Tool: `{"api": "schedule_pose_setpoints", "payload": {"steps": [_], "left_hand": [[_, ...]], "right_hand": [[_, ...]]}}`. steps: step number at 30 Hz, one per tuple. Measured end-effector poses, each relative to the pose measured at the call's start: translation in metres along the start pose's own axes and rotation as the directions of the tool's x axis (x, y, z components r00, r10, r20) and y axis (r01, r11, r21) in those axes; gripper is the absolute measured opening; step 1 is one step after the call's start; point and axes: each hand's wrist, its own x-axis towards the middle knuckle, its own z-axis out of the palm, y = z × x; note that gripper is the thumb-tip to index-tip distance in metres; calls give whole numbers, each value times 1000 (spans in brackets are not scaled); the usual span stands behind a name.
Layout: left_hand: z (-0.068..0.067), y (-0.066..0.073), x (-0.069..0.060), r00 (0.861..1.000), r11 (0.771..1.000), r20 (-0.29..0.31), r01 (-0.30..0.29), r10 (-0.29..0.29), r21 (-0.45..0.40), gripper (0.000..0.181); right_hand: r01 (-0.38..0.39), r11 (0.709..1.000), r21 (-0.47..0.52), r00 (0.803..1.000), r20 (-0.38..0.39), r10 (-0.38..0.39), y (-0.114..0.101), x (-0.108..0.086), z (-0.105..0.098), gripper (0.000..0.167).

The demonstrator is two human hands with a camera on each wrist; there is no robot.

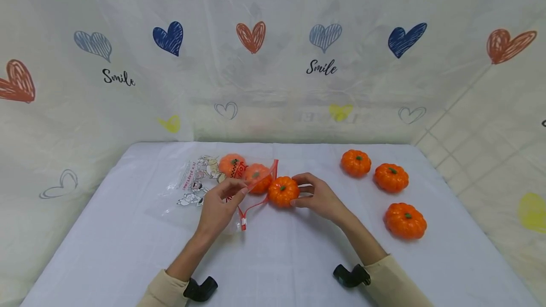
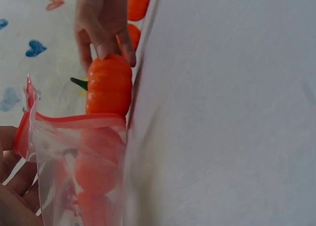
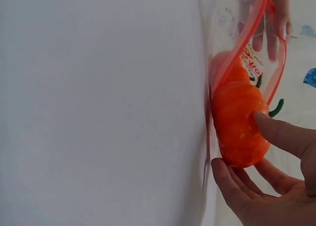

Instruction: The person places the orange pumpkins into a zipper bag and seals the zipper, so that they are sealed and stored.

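My left hand [image 1: 220, 206] pinches the upper red rim of a clear zip bag [image 1: 187, 203] printed with cartoon figures. Its mouth gapes toward the right. Inside lie two small orange pumpkins, one [image 1: 232, 164] farther back and one [image 1: 257, 177] close to the opening. My right hand [image 1: 319, 198] holds another orange pumpkin [image 1: 283, 192] with a green stem right at the bag's mouth, thumb and fingers around its right side. In the right wrist view this pumpkin [image 3: 239, 125] sits against the red rim [image 3: 242, 43]. The left wrist view shows its stem pointing sideways.
On the table's right side rest three more pumpkins: one [image 1: 356, 163] toward the back, one [image 1: 391, 177] beside it, and one [image 1: 405, 221] nearer the front. A white cloth covers the table [image 1: 294, 264]. Behind it hangs a heart-patterned sheet [image 1: 277, 84].
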Motion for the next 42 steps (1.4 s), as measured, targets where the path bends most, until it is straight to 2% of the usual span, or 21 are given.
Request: {"api": "schedule_pose_setpoints", "payload": {"steps": [8,16,23,30,42], "left_hand": [[0,1,0,1000,1000,11,-12,12,8,12],[0,0,1,1000,1000,24,-11,11,6,13],[0,1,1,1000,1000,22,1,-2,10,13],[1,2,1,1000,1000,23,5,-5,18,13],[1,1,1,1000,1000,22,4,-4,17,13]], "right_hand": [[23,1000,7,1000,-5,-23,-4,3,4,58],[-5,1000,2,1000,-22,5,-5,5,8,59],[-29,998,-55,997,-68,25,-7,10,12,59],[-14,996,-84,997,-82,7,-4,11,11,58],[-33,998,-53,997,-72,30,-5,17,15,58]]}}
